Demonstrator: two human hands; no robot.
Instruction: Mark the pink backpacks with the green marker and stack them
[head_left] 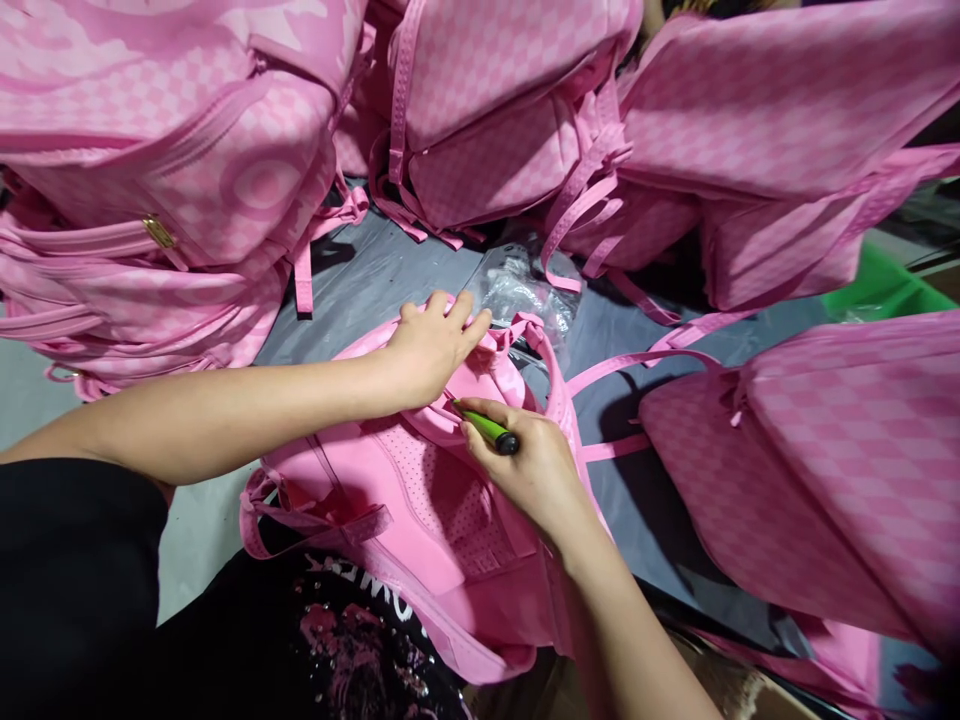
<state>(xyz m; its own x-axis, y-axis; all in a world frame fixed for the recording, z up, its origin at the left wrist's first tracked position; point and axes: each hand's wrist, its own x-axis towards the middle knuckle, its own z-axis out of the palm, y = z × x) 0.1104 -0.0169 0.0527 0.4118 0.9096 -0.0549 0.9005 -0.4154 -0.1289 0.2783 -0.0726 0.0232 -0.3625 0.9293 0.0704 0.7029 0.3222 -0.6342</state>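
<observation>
A pink backpack (420,500) lies in front of me with its padded, perforated back panel and straps facing up. My left hand (431,350) rests across its upper part with the fingers spread over the pink fabric. My right hand (529,455) is closed around a green pen-like tool (484,425) with a black end; its tip meets the backpack close below my left hand. Exactly what the tip touches is too small to make out. A pink strap (556,370) loops up just beyond my right hand.
More pink checkered backpacks stand around: a stack (187,190) at left, others at the back (495,130) and back right (787,100), one at right (840,470). A clear plastic bag (525,285) lies on the grey table (360,270). A green bin (885,285) shows at far right.
</observation>
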